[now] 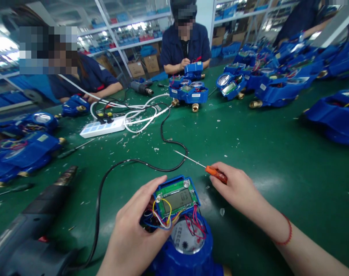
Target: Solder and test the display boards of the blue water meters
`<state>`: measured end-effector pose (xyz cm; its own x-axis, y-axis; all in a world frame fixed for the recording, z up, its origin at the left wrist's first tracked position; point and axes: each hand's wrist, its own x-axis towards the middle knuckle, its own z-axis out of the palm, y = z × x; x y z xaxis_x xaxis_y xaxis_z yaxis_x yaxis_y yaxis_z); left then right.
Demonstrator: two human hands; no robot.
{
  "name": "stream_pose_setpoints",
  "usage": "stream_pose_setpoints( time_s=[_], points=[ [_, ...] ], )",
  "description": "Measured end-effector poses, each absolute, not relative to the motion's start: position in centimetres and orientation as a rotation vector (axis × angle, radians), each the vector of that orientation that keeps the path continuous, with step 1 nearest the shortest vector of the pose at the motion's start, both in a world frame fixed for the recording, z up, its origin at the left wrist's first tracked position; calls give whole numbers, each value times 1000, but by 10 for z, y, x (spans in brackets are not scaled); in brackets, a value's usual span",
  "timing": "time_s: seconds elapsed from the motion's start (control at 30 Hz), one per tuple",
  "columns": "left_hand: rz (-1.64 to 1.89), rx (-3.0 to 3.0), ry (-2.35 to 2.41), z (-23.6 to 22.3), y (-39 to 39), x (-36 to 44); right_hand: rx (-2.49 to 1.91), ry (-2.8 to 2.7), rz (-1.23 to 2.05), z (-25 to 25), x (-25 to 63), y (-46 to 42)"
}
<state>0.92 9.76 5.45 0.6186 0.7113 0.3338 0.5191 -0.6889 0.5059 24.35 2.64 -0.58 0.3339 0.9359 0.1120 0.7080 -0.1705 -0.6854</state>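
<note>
In front of me sits a blue water meter (188,264) with a round dial (188,237) and a raised housing that holds a green circuit board with an LCD screen (178,201). Yellow, white and red wires hang loose from the board. My left hand (140,226) grips the housing from its left side, thumb near the wires. Off to the right, my right hand (234,182) is closed around the orange handle of a screwdriver (211,171). The screwdriver's thin shaft points left, above the table and apart from the meter.
A heat gun (33,222) lies at the left, its black cord crossing the green table (263,145). A white power strip (105,127) with tangled cables lies further back. Blue meters (188,92) are clustered around. Two co-workers sit opposite; another person is at the far right.
</note>
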Motion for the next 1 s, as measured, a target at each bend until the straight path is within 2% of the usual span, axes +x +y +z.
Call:
stream_pose_setpoints(
  time_s=[0.17, 0.3, 0.53, 1.0],
  points=[
    [732, 2487, 1010, 55, 98, 9, -1888, -1497, 225, -12, 243, 27],
    [734, 2474, 1018, 54, 97, 9, -1587, -1469, 463, -3, 233, 26],
    [716, 2435, 1032, 58, 94, 13, -1316, -1297, 958, 5, 217, 21],
    [690, 2395, 1032, 59, 92, 13, -1055, -1143, 1121, 8, 201, 15]
  ],
)
